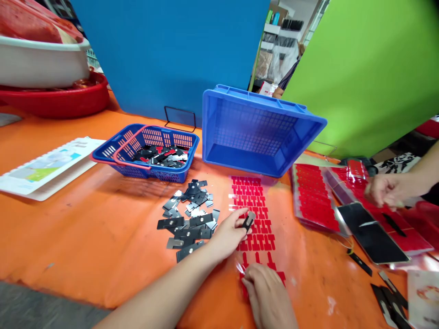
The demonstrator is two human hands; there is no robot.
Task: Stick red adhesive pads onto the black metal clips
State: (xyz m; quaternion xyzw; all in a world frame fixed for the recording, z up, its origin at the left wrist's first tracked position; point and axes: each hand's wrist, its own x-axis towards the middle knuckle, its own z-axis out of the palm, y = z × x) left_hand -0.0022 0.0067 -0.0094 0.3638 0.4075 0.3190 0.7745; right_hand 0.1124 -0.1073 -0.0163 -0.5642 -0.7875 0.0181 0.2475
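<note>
My left hand point(229, 234) pinches a small black metal piece point(248, 221) over a clear sheet of red T-shaped stickers point(254, 214) lying on the orange table. My right hand point(265, 292) rests on the near end of that sheet, fingers curled down onto it, pressing it flat. A loose pile of black and silver metal pieces point(190, 214) lies just left of my left hand.
A small blue basket with red handles point(146, 153) holds more pieces. A large blue crate point(257, 130) stands tipped on its side behind the sheet. Stacks of red sticker sheets point(313, 201) lie at right, where another person's hand point(386, 189) works. A paper booklet point(44, 167) lies far left.
</note>
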